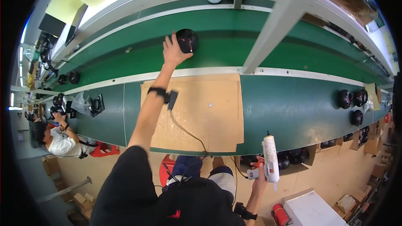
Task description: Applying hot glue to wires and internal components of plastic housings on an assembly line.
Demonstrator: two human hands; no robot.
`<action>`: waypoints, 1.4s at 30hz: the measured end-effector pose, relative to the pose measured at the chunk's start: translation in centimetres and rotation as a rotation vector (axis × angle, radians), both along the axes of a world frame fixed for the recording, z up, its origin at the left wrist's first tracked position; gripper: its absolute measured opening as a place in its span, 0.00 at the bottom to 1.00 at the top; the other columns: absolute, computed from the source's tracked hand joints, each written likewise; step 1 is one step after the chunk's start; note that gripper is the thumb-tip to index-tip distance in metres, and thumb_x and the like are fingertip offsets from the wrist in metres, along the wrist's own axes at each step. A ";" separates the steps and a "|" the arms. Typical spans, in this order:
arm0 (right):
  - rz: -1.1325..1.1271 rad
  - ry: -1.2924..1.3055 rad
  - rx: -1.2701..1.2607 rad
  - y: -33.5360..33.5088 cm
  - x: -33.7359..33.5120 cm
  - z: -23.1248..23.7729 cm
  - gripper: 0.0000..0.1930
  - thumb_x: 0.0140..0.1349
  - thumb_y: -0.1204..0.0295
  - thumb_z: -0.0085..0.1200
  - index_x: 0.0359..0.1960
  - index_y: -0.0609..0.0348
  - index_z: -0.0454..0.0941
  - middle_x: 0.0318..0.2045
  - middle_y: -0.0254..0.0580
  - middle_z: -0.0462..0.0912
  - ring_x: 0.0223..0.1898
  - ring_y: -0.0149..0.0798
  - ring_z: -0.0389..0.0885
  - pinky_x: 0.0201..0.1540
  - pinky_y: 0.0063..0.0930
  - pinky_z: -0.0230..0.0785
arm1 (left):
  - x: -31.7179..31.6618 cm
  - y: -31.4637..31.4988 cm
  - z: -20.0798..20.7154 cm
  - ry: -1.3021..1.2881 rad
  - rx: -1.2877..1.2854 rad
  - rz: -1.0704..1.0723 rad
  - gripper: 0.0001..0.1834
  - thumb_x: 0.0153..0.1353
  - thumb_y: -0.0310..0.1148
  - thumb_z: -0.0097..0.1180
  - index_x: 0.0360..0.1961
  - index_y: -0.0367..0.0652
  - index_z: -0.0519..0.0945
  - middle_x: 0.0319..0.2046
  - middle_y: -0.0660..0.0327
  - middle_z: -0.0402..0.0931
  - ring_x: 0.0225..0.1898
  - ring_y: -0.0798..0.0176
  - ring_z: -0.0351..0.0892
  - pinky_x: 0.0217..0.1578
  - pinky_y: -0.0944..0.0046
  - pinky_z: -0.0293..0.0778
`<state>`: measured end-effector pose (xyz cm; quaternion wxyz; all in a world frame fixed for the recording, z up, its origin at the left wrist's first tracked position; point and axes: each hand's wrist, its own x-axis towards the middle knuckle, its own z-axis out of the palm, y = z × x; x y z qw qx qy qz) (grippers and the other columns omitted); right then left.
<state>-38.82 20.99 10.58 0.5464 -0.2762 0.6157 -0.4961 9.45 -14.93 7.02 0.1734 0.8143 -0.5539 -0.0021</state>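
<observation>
Gripping a white, print-marked glue gun (271, 163) in right fingers (260, 159)

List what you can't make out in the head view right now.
- Underside of the black dome: hidden by the dome itself.
- Left hand, grip or light touch: palm hidden by the back of the hand.
- Any glue on the tip of the glue gun in the right hand: too small.
- Count of black parts below: partly covered by bench and glue gun.
- Co-worker's workpiece: too small.
</observation>
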 end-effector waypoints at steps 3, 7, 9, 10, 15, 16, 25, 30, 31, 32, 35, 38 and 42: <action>0.086 0.073 0.009 0.4 4.0 1.5 0.15 0.68 0.68 0.58 0.53 0.62 0.76 0.51 0.49 0.82 0.39 0.42 0.86 0.42 0.33 0.76 | 0.8 -5.2 -2.8 0.211 0.131 0.103 0.73 0.30 0.52 0.83 0.76 0.48 0.49 0.69 0.37 0.56 0.68 0.30 0.60 0.62 0.39 0.71; 0.090 0.007 0.018 1.7 7.3 3.0 0.20 0.67 0.65 0.59 0.55 0.62 0.75 0.51 0.54 0.81 0.47 0.49 0.86 0.44 0.39 0.80 | 0.6 -4.9 -2.0 0.302 -0.104 -0.172 0.71 0.29 0.51 0.83 0.74 0.47 0.53 0.69 0.40 0.58 0.66 0.31 0.64 0.62 0.41 0.72; 0.107 0.039 0.057 1.8 8.8 3.3 0.20 0.67 0.64 0.58 0.56 0.62 0.74 0.52 0.54 0.80 0.50 0.49 0.84 0.45 0.41 0.81 | 0.9 0.1 0.5 0.339 -0.154 -0.394 0.67 0.30 0.50 0.83 0.73 0.45 0.57 0.69 0.42 0.60 0.67 0.32 0.63 0.64 0.42 0.70; 0.109 0.035 0.083 1.9 9.5 3.4 0.21 0.67 0.63 0.58 0.56 0.63 0.74 0.52 0.54 0.80 0.51 0.49 0.84 0.46 0.42 0.82 | 1.1 4.2 1.8 0.423 -0.206 -0.547 0.65 0.32 0.49 0.82 0.72 0.42 0.60 0.69 0.42 0.60 0.69 0.33 0.62 0.66 0.44 0.67; 0.251 0.024 0.022 -0.2 13.3 3.2 0.21 0.65 0.64 0.60 0.54 0.64 0.75 0.53 0.57 0.79 0.59 0.53 0.79 0.43 0.46 0.85 | 3.2 25.6 4.2 0.494 0.025 -0.695 0.62 0.28 0.43 0.85 0.69 0.47 0.65 0.69 0.40 0.59 0.68 0.31 0.61 0.66 0.40 0.65; 0.288 -0.020 -0.021 -0.9 14.2 3.1 0.20 0.65 0.67 0.60 0.54 0.67 0.75 0.54 0.59 0.79 0.58 0.52 0.79 0.43 0.45 0.86 | 3.4 27.4 3.3 0.535 -0.006 -0.665 0.62 0.28 0.42 0.85 0.68 0.47 0.65 0.68 0.39 0.59 0.68 0.30 0.61 0.65 0.39 0.66; 0.756 0.041 0.178 -7.2 21.7 3.9 0.20 0.66 0.61 0.60 0.49 0.67 0.77 0.46 0.56 0.80 0.53 0.53 0.81 0.36 0.38 0.85 | 6.8 30.8 0.6 0.673 0.020 -0.479 0.38 0.44 0.36 0.74 0.62 0.48 0.78 0.66 0.44 0.61 0.65 0.38 0.66 0.61 0.48 0.71; 0.744 0.066 0.186 -7.4 23.5 3.3 0.22 0.66 0.54 0.61 0.42 0.66 0.77 0.38 0.54 0.79 0.48 0.55 0.82 0.28 0.37 0.85 | 9.5 29.0 1.1 0.565 0.167 -0.797 0.20 0.44 0.32 0.71 0.42 0.43 0.87 0.43 0.59 0.73 0.43 0.55 0.76 0.39 0.57 0.77; 0.713 0.097 0.212 -7.2 23.7 3.3 0.23 0.66 0.53 0.62 0.41 0.66 0.77 0.37 0.54 0.78 0.46 0.55 0.82 0.27 0.36 0.84 | 10.1 28.4 1.1 0.554 0.205 -0.850 0.17 0.46 0.32 0.71 0.40 0.43 0.86 0.42 0.61 0.73 0.43 0.57 0.76 0.37 0.58 0.77; 0.704 0.109 0.205 -7.2 24.0 3.4 0.24 0.66 0.52 0.61 0.40 0.66 0.78 0.37 0.55 0.78 0.46 0.55 0.82 0.27 0.36 0.84 | 10.7 27.8 1.0 0.538 0.229 -0.895 0.14 0.49 0.31 0.70 0.39 0.43 0.85 0.41 0.62 0.73 0.42 0.58 0.76 0.36 0.58 0.78; 0.709 0.207 0.248 -7.4 24.2 3.9 0.25 0.65 0.51 0.61 0.36 0.67 0.79 0.38 0.55 0.79 0.46 0.54 0.82 0.29 0.36 0.82 | 10.9 25.7 0.3 0.647 0.029 -0.895 0.11 0.51 0.30 0.68 0.37 0.41 0.84 0.33 0.61 0.76 0.34 0.58 0.79 0.30 0.57 0.76; 0.852 0.458 0.220 -8.0 25.0 4.2 0.24 0.63 0.52 0.63 0.33 0.68 0.80 0.37 0.51 0.81 0.44 0.49 0.83 0.33 0.33 0.80 | 11.6 22.2 -0.8 0.741 -0.047 -0.907 0.08 0.56 0.28 0.70 0.37 0.40 0.89 0.27 0.60 0.82 0.26 0.61 0.80 0.25 0.65 0.74; 1.152 0.856 -0.188 -9.4 27.1 3.5 0.15 0.51 0.66 0.66 0.34 0.66 0.82 0.33 0.46 0.83 0.35 0.46 0.84 0.38 0.29 0.77 | 10.8 18.3 -1.8 0.989 0.308 -0.768 0.07 0.56 0.25 0.71 0.37 0.42 0.90 0.27 0.62 0.85 0.25 0.69 0.81 0.25 0.69 0.75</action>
